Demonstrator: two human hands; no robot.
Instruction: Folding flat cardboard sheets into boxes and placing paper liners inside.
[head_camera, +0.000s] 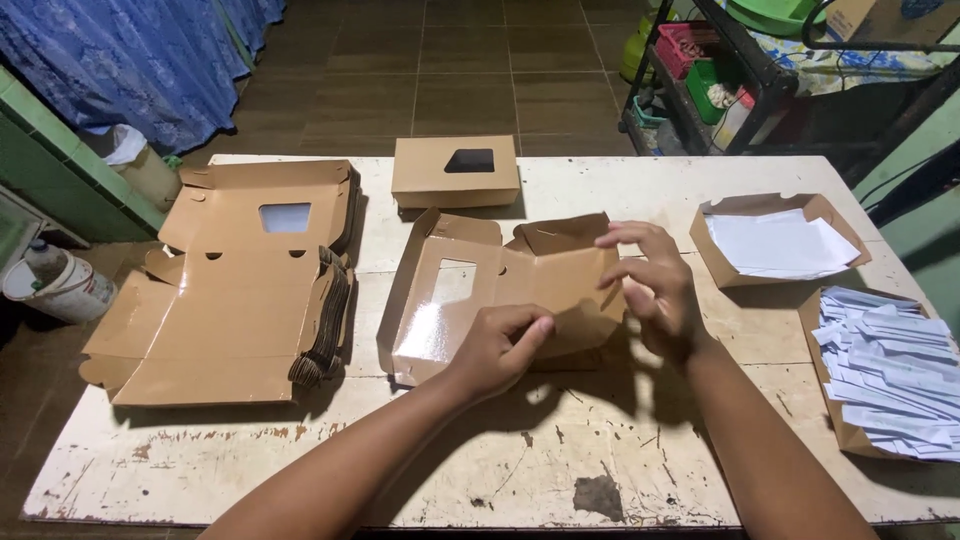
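Left hand (497, 345) pinches the near wall of a half-folded brown windowed box (480, 295); right hand (655, 285) grips its right flap above the tabletop (560, 470).

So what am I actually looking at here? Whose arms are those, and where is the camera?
There is no machine here: a person wears a camera on the head, looking down, so the two bare arms coming up from the bottom edge are their own. There is only this one view. The left hand grips the near edge of a half-folded brown cardboard box with a clear window in its lid, and the right hand pinches its right side flap. They work over a worn white table. On the left lies a stack of flat unfolded boxes. Behind sits one finished box, closed. On the right, an open box holds white paper sheets, and a tray holds white paper strips.
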